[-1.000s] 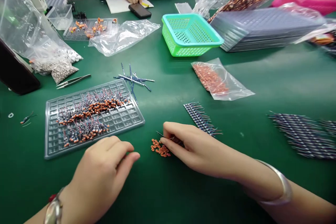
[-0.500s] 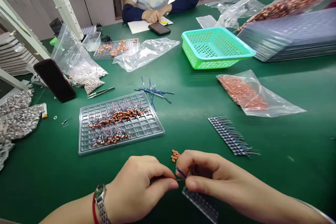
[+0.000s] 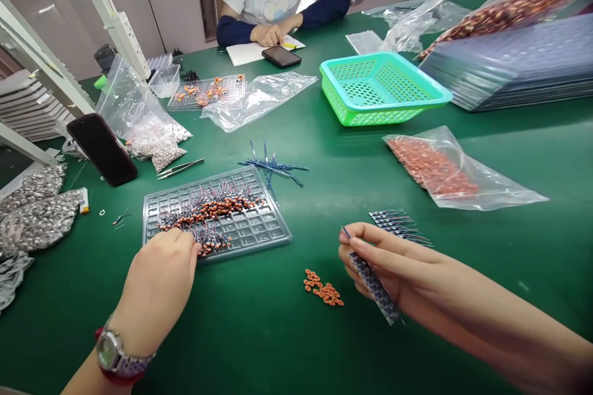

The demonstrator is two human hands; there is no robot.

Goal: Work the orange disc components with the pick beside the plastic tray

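Note:
My left hand [image 3: 160,271], wearing a watch, reaches over the near edge of a clear plastic tray [image 3: 264,231]. Its fingers are closed and point down; their tips and anything in them are hidden. Beside them in the tray lie rows of small orange-ended parts with thin wires [image 3: 227,205]. At the right, my right hand [image 3: 393,259] is closed around a dark strip of small circuit boards [image 3: 377,290], which hangs slanting below the fingers. A thin blue piece sticks out at its fingertips. Between the hands, small orange rings [image 3: 327,293] lie loose on the green table.
Behind my right hand lie wired board strips [image 3: 398,222]. Narrow blue strips [image 3: 273,166], tweezers [image 3: 180,168] and a phone [image 3: 102,148] are farther back. A green basket [image 3: 384,89] and a bag of orange rings [image 3: 445,166] stand right. Across the table sits a person [image 3: 282,6].
My left hand has moved from beside the right hand to the tray at the left. My right hand has shifted up and right with the strip, uncovering more orange rings.

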